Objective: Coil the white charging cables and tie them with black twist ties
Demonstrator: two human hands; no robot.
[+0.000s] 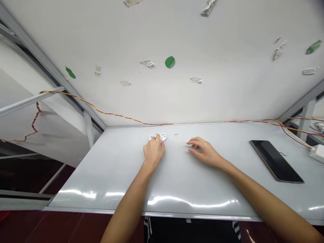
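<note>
Cord (163,137) lies on the table (113,168), left hand (154,151) curled over it, grip unclear from here; right hand (206,153), empty, fingers loosely parted, is beside it. Tugging one loop could snarl the rest.

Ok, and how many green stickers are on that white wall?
3 on the white wall: a left sticker low near the sloping edge, a middle sticker near the center, and a right sticker at far right.

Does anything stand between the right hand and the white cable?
Nothing visible blocks the right hand; a dark strip lies near the gap, toward the wall. The left hand covers part of the white cable.
</note>
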